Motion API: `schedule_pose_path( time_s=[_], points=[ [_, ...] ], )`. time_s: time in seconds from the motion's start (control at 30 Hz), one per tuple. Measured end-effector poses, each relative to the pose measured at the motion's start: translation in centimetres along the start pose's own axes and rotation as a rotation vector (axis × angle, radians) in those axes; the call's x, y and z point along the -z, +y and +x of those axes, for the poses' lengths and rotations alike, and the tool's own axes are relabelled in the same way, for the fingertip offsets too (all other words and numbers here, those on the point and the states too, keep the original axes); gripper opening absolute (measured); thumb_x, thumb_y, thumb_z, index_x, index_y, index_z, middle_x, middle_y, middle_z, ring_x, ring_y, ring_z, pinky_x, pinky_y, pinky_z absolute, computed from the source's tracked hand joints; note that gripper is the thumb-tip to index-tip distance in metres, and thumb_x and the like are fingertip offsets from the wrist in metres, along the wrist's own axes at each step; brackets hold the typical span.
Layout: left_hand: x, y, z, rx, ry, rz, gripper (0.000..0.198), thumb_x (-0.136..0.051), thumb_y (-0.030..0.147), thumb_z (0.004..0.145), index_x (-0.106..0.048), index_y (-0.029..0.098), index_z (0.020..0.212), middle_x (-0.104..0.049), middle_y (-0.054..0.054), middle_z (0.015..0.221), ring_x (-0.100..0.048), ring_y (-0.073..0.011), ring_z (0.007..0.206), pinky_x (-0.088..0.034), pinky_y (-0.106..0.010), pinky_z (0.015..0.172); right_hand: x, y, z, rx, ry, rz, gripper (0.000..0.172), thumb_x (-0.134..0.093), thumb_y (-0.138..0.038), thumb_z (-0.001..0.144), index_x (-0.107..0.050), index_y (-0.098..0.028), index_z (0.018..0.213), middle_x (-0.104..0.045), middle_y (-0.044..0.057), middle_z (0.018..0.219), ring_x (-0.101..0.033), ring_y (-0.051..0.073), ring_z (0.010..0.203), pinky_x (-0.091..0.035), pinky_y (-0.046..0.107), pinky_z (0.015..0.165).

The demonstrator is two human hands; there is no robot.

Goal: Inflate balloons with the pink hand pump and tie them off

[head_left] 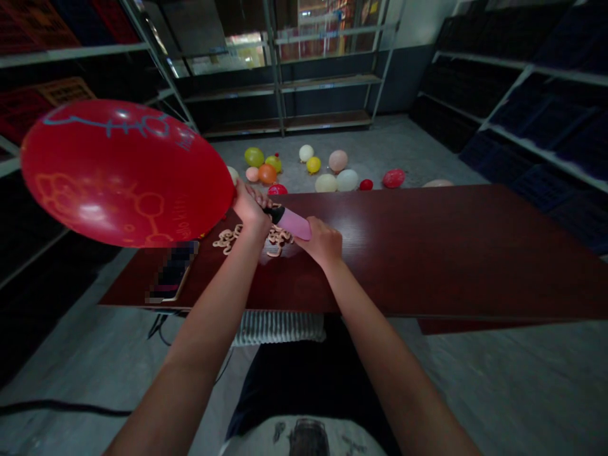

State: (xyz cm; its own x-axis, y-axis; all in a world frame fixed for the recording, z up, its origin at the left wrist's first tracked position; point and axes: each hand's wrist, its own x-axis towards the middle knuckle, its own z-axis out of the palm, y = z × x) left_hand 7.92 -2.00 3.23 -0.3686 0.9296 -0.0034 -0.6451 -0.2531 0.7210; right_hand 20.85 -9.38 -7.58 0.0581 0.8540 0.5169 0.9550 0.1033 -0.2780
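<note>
A large inflated red balloon point(128, 174) with blue and orange line drawings fills the left of the view. My left hand point(251, 206) is closed round its neck, where the balloon meets the black end of a pink hand pump point(293, 223). My right hand point(323, 242) grips the pump's other end, fingers wrapped round it. Both hands are above a dark red-brown table point(427, 253). Beneath them lie several small, curled, beige pieces point(227, 239), partly hidden by my left hand and the pump.
On the table's left side lies a phone point(175, 271). Beyond the far edge, several balloons, among them an orange balloon point(267, 174) and a pink balloon point(338, 160), rest on the grey floor. Metal shelves point(327, 82) stand behind, with loaded racks point(546, 120) at right.
</note>
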Motion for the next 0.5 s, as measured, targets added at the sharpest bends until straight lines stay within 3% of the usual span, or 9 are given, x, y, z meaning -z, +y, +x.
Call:
schedule_pose_path(
  time_s=[0.27,0.4,0.5],
  points=[
    [3.4,2.6,1.2,0.011,0.092,0.004,0.044,-0.037,0.019,0.106,-0.023,0.020,0.065,-0.020,0.007,0.047,-0.023,-0.0068,0.036,-0.020,-0.026,0.044,-0.1,-0.5,-0.3,0.106,-0.045,-0.032,0.037,-0.061,-0.054,0.090,-0.063,-0.021,0.106,-0.074,0.008,0.093,-0.067,0.022,0.084,-0.034,0.031,0.064],
    [5.3,4.8,1.9,0.022,0.131,-0.036,0.046,-0.037,0.028,0.107,-0.023,0.020,0.064,-0.020,0.007,0.047,-0.023,-0.0076,0.035,-0.023,-0.025,0.042,0.1,-0.5,-0.5,0.161,-0.045,-0.044,0.036,-0.063,-0.053,0.090,-0.064,-0.021,0.107,-0.074,0.008,0.092,-0.067,0.023,0.082,-0.034,0.031,0.064],
    [6.7,6.7,2.2,0.000,0.150,-0.079,0.045,-0.038,0.024,0.105,-0.023,0.020,0.063,-0.020,0.007,0.048,-0.023,-0.0078,0.035,-0.023,-0.024,0.041,0.3,-0.6,-0.5,0.204,-0.057,-0.052,0.038,-0.064,-0.053,0.089,-0.065,-0.020,0.109,-0.073,0.008,0.092,-0.067,0.023,0.082,-0.035,0.031,0.065]
  ],
)
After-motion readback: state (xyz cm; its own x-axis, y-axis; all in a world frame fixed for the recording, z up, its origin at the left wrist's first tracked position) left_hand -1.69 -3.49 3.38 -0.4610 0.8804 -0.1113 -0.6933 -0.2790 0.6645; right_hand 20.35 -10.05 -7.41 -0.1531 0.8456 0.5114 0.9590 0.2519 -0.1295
